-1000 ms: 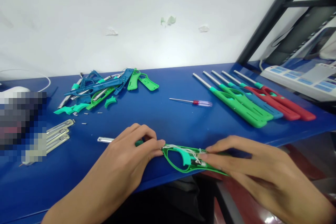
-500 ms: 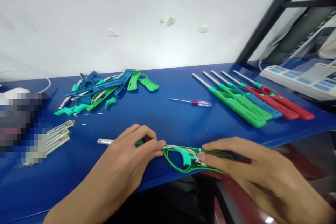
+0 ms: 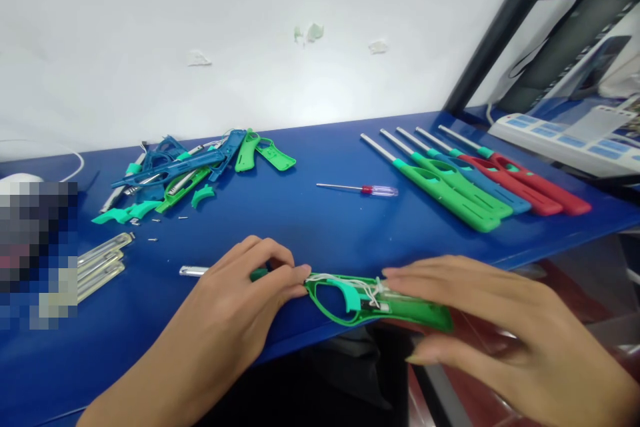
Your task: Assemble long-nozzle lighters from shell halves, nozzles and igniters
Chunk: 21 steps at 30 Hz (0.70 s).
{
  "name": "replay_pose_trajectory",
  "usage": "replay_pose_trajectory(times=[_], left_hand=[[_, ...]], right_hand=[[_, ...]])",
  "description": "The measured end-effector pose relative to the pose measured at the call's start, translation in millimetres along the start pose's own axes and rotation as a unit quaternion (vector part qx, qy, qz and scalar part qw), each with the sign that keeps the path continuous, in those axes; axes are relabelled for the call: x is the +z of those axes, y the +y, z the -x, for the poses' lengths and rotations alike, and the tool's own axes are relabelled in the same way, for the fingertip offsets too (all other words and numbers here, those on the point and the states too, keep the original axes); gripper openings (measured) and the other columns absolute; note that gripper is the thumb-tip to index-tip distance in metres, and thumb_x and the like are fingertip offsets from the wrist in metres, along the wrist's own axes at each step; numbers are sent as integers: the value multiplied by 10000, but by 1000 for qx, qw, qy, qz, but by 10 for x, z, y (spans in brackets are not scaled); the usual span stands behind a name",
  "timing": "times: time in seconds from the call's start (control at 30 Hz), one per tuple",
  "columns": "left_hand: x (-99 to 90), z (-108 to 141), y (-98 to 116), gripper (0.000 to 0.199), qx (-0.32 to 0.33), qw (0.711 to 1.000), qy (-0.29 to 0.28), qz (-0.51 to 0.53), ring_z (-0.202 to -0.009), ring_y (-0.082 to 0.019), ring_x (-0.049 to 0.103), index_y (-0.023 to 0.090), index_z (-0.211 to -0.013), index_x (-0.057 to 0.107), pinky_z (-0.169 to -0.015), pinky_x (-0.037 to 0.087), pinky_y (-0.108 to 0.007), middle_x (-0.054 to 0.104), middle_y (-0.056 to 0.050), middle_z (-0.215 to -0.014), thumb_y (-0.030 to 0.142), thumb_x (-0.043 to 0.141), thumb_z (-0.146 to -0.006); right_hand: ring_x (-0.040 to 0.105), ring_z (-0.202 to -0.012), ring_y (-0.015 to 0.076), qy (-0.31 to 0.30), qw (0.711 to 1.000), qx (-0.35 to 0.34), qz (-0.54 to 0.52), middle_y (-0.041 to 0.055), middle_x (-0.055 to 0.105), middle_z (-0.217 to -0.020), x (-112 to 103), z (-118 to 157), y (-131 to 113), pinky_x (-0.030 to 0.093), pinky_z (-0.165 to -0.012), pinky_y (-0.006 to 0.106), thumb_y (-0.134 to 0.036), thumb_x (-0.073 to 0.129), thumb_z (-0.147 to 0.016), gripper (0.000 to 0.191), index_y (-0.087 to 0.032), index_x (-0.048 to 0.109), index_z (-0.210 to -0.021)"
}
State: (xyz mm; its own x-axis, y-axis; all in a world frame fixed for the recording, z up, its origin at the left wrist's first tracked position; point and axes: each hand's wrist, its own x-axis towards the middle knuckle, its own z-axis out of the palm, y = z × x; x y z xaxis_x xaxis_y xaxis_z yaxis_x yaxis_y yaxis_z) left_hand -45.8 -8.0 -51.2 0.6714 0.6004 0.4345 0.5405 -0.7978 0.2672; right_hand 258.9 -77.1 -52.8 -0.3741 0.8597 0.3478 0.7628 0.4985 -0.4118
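A green lighter casing (image 3: 417, 313) lies opened up at the table's front edge, its handle reaching past the edge. White wires, a turquoise trigger (image 3: 351, 297) and a clear fuel tank show inside it. My left hand (image 3: 240, 310) pinches the casing near its neck between thumb and fingers; the metal tube (image 3: 193, 271) sticks out on the far side of that hand. Over the handle end is my right hand (image 3: 505, 320), fingers stretched along the tank's upper side and thumb apart below. Whether its fingertips touch the tank I cannot tell.
Several whole lighters (image 3: 450, 197) lie in a row at the right, by a power strip (image 3: 575, 143). A screwdriver (image 3: 373, 191) rests mid-table. Loose casing halves (image 3: 230, 153), triggers and small screws (image 3: 153, 239) are heaped at the left, behind several fuel tanks (image 3: 103, 263).
My right thumb has come away from the casing, and the right hand has opened, exposing more of the handle. The left hand keeps its pinch. The view has shifted slightly.
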Motion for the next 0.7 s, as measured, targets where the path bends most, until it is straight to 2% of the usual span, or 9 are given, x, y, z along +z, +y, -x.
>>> replay_pose_trajectory(times=[0.1,0.2,0.3,0.4,0.5,0.7], left_hand=[[-4,-9,-1,186,-2,1000,3,5,-905,-157,586,225,-1143,674,-789,478,-278,619,-41,-1074,145,528,-1062],[0,-16,-3,185,-2,1000,10,8,-902,-156,596,228,-1136,684,-786,484,-272,630,-39,-1068,150,535,-1060],[4,-21,-4,174,2,1000,15,9,-884,-154,602,222,-1125,691,-768,488,-267,638,-39,-1053,159,543,-1058],[2,-21,-1,170,0,1000,18,11,-891,-152,608,216,-1117,692,-764,490,-258,640,-37,-1040,157,545,-1056],[-4,-15,6,170,-8,1000,12,13,-902,-147,613,224,-1120,690,-785,496,-252,639,-33,-1048,159,546,-1057],[-10,-5,16,169,-18,1000,5,5,-863,-129,616,252,-1118,681,-783,507,-234,640,-19,-1062,166,547,-1059]], right_hand=[[710,-1177,266,-6,999,24,33,-10,712,-1350,-13,71,27,622,-976,461,-532,733,-914,448,-431,652,-1344],[721,-1128,250,-9,999,18,37,7,715,-1306,-42,106,41,636,-915,402,-475,715,-941,394,-431,676,-1331],[717,-1110,232,-15,999,-5,40,14,709,-1300,-47,97,34,636,-871,366,-447,706,-954,440,-434,638,-1388],[692,-1151,249,-23,998,-14,51,34,679,-1348,-9,75,21,627,-900,423,-464,710,-952,488,-430,605,-1427],[667,-1178,257,-11,999,-17,39,42,679,-1335,40,66,24,609,-934,462,-412,697,-971,446,-424,621,-1410],[685,-1121,221,2,999,-39,11,5,723,-1263,45,46,49,595,-903,372,-318,697,-973,437,-433,645,-1390]])
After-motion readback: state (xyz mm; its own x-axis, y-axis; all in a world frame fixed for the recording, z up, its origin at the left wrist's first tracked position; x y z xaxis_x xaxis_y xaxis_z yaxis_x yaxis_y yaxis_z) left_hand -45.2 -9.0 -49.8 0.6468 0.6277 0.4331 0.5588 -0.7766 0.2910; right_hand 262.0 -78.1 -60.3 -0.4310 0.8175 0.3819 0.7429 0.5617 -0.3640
